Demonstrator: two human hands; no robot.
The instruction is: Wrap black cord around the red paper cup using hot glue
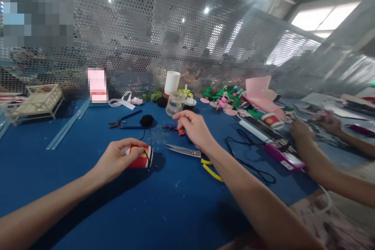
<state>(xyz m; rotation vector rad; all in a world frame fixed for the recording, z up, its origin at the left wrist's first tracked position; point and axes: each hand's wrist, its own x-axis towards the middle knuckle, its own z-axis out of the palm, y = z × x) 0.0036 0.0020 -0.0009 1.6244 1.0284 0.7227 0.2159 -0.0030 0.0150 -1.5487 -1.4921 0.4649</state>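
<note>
Over blue tabletop (117, 215), left hand (115, 157) holds cup (141, 162), contents unclear.

head camera: i work from one feed, worn on the person's head, facing forward and angled down.
blue table (111, 207): i look across it from the near side, its surface spreading over the lower half.
hands: the left hand (124, 154) and right hand (193, 127) are close to me, around mid-frame, reaching in from lower left and lower right.
perforated screen (131, 27): it stands beyond the table, farther off, across much of the upper half.
right side: my wide view takes in another person's forearm (336, 175), cut by the border.
window (325, 17): far, upper right, slanted.
</note>
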